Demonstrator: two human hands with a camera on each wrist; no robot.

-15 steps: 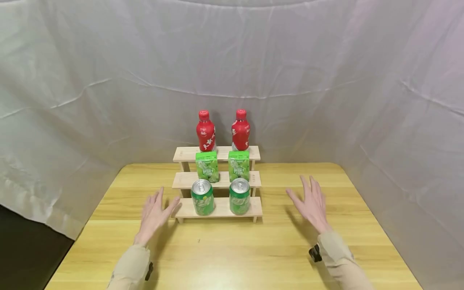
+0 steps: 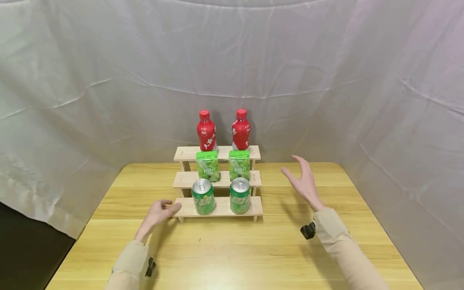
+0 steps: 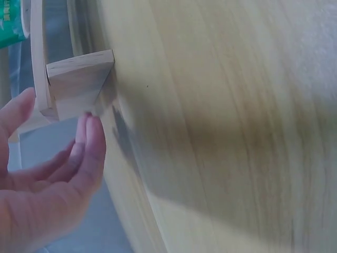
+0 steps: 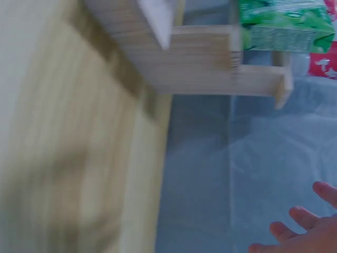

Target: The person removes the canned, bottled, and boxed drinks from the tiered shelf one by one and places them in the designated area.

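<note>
Head view, my inventory. One three-step wooden rack [image 2: 221,207] at the far middle of the table [image 2: 232,249].

Top step: two red bottles [image 2: 206,131], upright, side by side.
Middle step: two green cartons [image 2: 207,166], upright.
Bottom step: two green cans [image 2: 203,196], upright, apart from each other.

My left hand [image 2: 159,213] rests low at the rack's left end. Its fingers are lightly curled and the thumb tip lies at the bottom step's edge. The left wrist view shows the fingertips [image 3: 87,137] just beside the rack's foot; I see nothing clasped. My right hand [image 2: 303,183] hangs in the air to the right of the rack, level with the middle step, apart from everything, fingers spread and straight, holding nothing. The right wrist view is blurred: only fingertips, rack side and one carton show.

Progress, as I judge it: every step carries its pair, nothing stands loose on the table, and neither hand has hold of an item. Any shifting of the rack itself is not yet begun.
</note>
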